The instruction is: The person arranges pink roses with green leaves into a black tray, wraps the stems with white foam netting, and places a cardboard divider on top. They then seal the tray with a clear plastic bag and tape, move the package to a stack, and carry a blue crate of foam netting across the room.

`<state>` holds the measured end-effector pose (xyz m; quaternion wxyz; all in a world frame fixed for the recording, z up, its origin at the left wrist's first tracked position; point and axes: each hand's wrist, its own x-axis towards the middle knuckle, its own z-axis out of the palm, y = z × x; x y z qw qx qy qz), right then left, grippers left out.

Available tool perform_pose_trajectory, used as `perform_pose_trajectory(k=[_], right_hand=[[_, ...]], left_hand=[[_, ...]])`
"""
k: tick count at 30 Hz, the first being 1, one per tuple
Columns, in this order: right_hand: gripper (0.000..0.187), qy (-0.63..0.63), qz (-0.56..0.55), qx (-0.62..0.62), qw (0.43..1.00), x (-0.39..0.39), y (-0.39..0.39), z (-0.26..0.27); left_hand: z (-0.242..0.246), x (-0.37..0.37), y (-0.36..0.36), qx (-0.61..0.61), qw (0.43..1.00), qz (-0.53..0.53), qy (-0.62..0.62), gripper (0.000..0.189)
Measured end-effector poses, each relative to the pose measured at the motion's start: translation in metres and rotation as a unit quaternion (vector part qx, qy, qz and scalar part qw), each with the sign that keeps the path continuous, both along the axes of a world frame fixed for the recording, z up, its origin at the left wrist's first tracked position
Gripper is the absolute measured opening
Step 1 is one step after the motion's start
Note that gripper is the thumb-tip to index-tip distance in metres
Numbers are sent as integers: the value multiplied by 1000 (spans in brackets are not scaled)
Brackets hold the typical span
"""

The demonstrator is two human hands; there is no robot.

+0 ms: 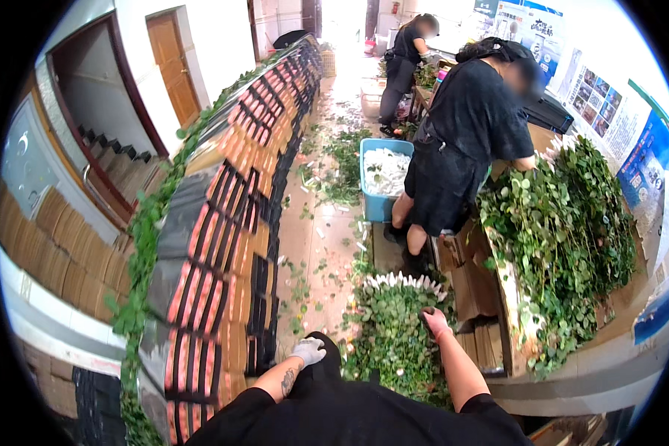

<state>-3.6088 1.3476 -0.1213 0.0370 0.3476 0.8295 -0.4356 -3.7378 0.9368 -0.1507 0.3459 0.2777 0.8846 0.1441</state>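
My left hand, in a pale glove, rests on my dark-clad knee with no object showing in it. On the right, my right hand is by the edge of a heap of leafy green flower stems. Its fingers look curled and dark on the inner side; whether they hold something I cannot make out. White tubes cap the stem ends along the heap's far edge. A few pale blooms lie low among the leaves.
Along the left runs a long stack of cardboard-wrapped pink flower bundles. A blue tub holds white tubes. A co-worker bends over a table bearing leafy stems; another person stands farther back. Leaves and tubes litter the floor.
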Motion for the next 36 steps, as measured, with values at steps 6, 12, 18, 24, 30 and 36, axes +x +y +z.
perform_pose_trajectory(k=[6,12,18,24,30,36], right_hand=[[34,127,139,-190,964,-200,-21,-112],[51,-323,224,-198,898,-298,5,-137],[51,-359,-53,-178,915,-400,115,-107],[48,-286,-28,-168,943,-627,206,-124],[46,-286,116,-101,946,-832,303,-187],[38,-60,149,-84,983,-1171,361,-54]], left_hand=[[-127,-170,81,-77,977,-77,-185,41],[-132,-409,134,-113,973,-71,-187,42],[-65,-663,230,-23,998,-16,-51,41],[-137,-860,322,-116,978,-154,-82,41],[-57,-1053,436,-97,981,-141,-91,45],[23,-1216,520,-112,986,-78,-97,46]])
